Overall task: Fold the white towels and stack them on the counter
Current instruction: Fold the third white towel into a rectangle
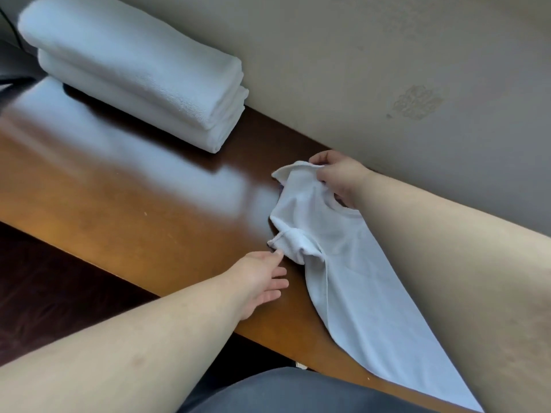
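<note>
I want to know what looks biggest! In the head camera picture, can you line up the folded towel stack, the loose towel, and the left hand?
1. Folded towel stack
2. Loose towel, similar, partly hidden by an arm, so unsure
3. Left hand

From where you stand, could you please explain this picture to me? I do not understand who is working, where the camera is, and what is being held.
There is no machine here. A person works with two bare hands, and the single picture comes from a camera worn on the head, looking forward and down.

The brown surface is a glossy wooden counter along a beige wall. At its far left end lie folded white towels, stacked one on another.

Nearer lies an unfolded white towel, partly hanging over the counter's near edge. The right hand grips its far corner. The left hand reaches toward the bunched near corner, with fingers fairly straight; one fingertip seems to touch it.
</note>
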